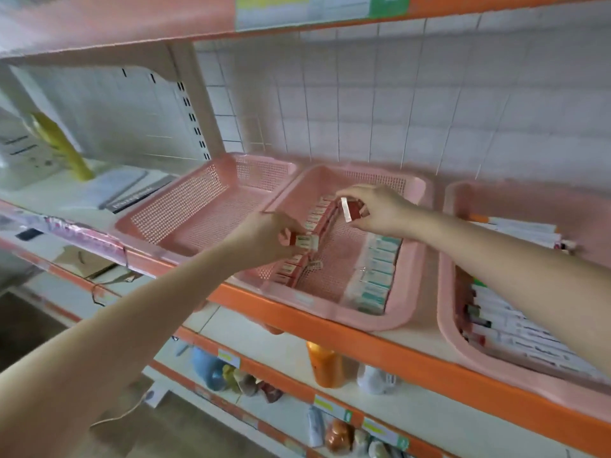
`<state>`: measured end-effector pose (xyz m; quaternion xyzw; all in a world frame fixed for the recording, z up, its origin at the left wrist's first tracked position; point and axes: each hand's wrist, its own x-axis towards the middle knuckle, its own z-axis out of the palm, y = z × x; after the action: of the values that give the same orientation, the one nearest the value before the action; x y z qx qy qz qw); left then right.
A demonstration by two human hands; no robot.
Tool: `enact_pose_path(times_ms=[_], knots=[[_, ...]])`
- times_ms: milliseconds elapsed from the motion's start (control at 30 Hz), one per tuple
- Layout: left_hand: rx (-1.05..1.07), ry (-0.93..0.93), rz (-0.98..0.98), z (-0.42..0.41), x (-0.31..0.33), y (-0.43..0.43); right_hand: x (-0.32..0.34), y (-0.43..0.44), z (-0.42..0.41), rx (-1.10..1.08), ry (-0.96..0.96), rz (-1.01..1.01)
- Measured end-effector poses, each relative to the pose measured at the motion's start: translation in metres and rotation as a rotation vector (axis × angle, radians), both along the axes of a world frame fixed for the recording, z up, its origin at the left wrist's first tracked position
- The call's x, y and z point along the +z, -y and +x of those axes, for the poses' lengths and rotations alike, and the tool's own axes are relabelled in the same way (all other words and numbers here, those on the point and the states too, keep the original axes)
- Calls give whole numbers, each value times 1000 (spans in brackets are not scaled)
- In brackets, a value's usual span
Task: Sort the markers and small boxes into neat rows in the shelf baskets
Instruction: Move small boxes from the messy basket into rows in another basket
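Note:
Both hands work inside the middle pink basket (411,294). My left hand (264,238) pinches a small red-and-white box (305,242) over the row of red boxes (317,219) along the basket's left wall. My right hand (377,209) grips another small red box (350,208), tilted, above the far end of that row. A row of teal-and-white boxes (377,269) lines the basket's right wall. White markers (515,328) lie in rows in the pink basket on the right (446,328), partly hidden by my right forearm.
An empty pink basket (185,213) sits left of the middle one. Papers and a yellow bottle (62,147) lie at the far left of the shelf. The orange shelf edge (330,328) runs in front. Bottles and small goods stand on the shelves below.

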<state>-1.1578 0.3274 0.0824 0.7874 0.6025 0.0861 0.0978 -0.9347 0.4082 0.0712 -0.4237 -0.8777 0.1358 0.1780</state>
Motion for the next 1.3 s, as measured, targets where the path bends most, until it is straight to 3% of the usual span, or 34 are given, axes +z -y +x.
enact_pose_path(times_ms=[200,433,733,867,1067,1300], knots=[[-198,-45,-63,18,-14,-47,-17,-11,4,-167,9,-127],[-296,-181,-121,36,-38,-71,-13,-12,0,-327,-202,-242],[-175,263,146,24,-32,-81,-6,-9,-3,-311,-210,-411],[-203,294,191,22,-34,-84,-3,-8,-2,-219,-386,-621],[-246,419,265,21,-34,-84,-8,-13,4,-116,-638,-749],[-242,468,344,25,-35,-82,-4,-7,3,-88,-698,-732]])
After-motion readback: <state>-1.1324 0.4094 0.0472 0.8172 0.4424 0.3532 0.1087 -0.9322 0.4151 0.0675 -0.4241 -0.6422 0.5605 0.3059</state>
